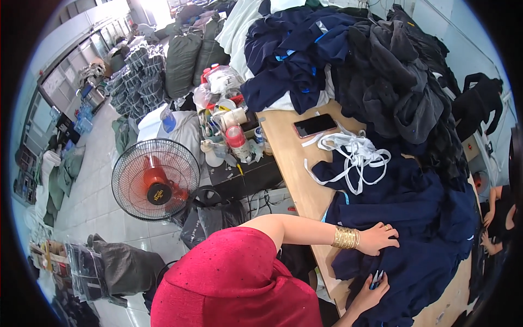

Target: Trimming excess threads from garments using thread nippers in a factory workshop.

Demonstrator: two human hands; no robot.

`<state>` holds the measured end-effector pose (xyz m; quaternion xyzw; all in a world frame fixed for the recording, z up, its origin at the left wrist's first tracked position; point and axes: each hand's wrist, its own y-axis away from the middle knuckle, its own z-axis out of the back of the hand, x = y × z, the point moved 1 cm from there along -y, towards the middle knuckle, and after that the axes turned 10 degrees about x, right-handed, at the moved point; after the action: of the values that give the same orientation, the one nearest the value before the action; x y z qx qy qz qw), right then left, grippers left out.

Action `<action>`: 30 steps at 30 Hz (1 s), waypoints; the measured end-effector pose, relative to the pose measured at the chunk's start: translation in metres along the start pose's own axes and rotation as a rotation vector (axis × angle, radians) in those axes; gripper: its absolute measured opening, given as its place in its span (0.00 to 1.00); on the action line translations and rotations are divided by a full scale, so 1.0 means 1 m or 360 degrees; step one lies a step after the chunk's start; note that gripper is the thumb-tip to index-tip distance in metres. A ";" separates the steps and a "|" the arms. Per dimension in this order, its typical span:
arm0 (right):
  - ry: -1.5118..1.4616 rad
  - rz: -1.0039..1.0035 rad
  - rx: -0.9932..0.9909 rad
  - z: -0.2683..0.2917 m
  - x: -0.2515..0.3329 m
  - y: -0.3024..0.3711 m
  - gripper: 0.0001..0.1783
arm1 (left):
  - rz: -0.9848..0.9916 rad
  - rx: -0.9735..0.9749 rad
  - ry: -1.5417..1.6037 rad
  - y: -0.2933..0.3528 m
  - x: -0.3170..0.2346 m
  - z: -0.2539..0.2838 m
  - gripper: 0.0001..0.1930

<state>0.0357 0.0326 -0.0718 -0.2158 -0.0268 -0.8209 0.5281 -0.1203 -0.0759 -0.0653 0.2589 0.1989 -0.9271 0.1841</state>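
Note:
A dark navy garment lies rumpled over the wooden table. My left hand, with gold bangles at its wrist, rests on the cloth, fingers lying apart on it. Nearer the front edge, my right hand holds small thread snips, blue and silver, their blades pointing away from me just above the fabric. Beyond my left hand, a tangle of white tape sits on the navy cloth, with a phone farther back on bare wood.
Navy garments and dark grey garments are heaped at the table's far end. To the left stand a fan and a cluttered stand with a red-topped spray can. Two other people are at the right.

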 end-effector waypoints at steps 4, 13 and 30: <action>-0.0132 0.0008 -0.0028 -0.006 -0.004 -0.004 0.15 | 0.0027 -0.0100 0.0003 -0.002 0.001 -0.005 0.29; -0.0349 -0.0003 -0.0091 0.014 -0.007 -0.003 0.11 | -0.0003 -0.0255 -0.0022 0.002 0.003 -0.011 0.22; -0.1531 -0.0446 -0.0436 0.110 0.023 0.022 0.11 | -0.0091 -0.0107 0.0992 0.013 -0.016 0.010 0.07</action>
<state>0.0826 0.0330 0.0330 -0.6301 -0.1874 -0.6877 0.3081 -0.1060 -0.0878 -0.0525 0.5187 0.2835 -0.8008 0.0967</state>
